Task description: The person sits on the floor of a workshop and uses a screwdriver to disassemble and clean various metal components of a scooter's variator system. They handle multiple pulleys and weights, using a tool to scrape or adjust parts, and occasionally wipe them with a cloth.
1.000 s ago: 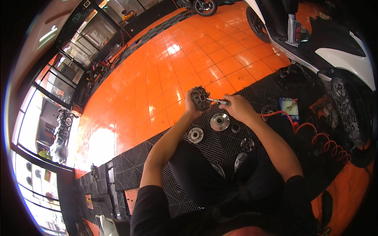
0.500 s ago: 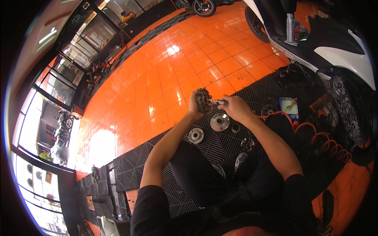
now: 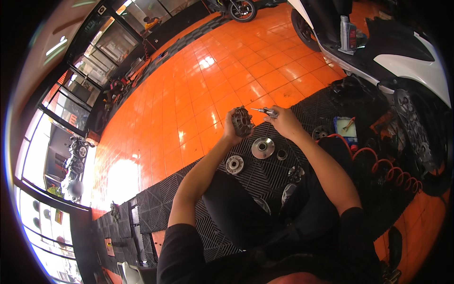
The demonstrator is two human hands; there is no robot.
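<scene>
My left hand (image 3: 230,127) grips a grimy, round metal clutch shoe assembly (image 3: 242,122) by its left edge, its ribbed face tilted toward my right hand. My right hand (image 3: 285,121) is wrapped round a silver air blow gun (image 3: 271,112). The gun's thin nozzle points left at the clutch part, with a gap between them. Below my hands, a shiny pulley disc (image 3: 263,147), a smaller round hub plate (image 3: 234,164) and a dark ring (image 3: 282,155) lie on the black ribbed mat (image 3: 189,189).
A red coiled air hose (image 3: 373,161) runs from beside my right forearm toward the right. A tray (image 3: 346,130) with a brush and another round part (image 3: 320,133) sit on the mat. A white scooter (image 3: 406,71) with its side cover off stands at right, a bottle (image 3: 347,35) on its footboard.
My right hand has lifted and drawn the blow gun back, so its nozzle is clear of the clutch part. My left hand has turned the part slightly.
</scene>
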